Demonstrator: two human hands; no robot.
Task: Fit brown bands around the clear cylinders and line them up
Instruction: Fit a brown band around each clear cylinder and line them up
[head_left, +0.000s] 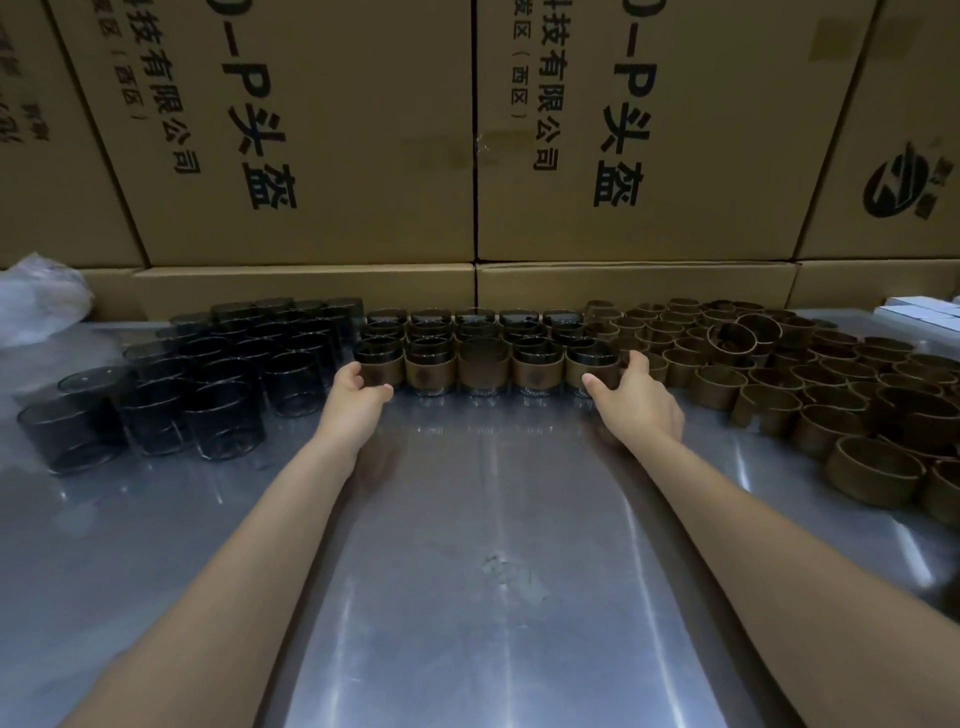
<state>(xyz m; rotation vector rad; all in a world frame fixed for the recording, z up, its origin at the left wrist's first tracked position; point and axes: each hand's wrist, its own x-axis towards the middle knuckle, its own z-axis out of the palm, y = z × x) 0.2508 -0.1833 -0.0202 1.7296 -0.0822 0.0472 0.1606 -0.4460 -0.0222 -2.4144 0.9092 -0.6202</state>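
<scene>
Several clear cylinders wearing brown bands (483, 366) stand in rows at the middle back of the metal table (467, 545). My left hand (358, 387) cups the left end of the front row, fingers curled against the leftmost banded cylinder (376, 366). My right hand (631, 387) cups the right end, thumb and fingers around the rightmost banded cylinder (592, 366). Bare dark-tinted clear cylinders (208, 374) stand packed at the left. Loose brown bands (810, 374) lie heaped at the right.
Stacked cardboard boxes (467, 156) form a wall right behind the rows. A crumpled plastic bag (36, 301) lies at the far left back. White boxes (919, 312) sit at the far right edge.
</scene>
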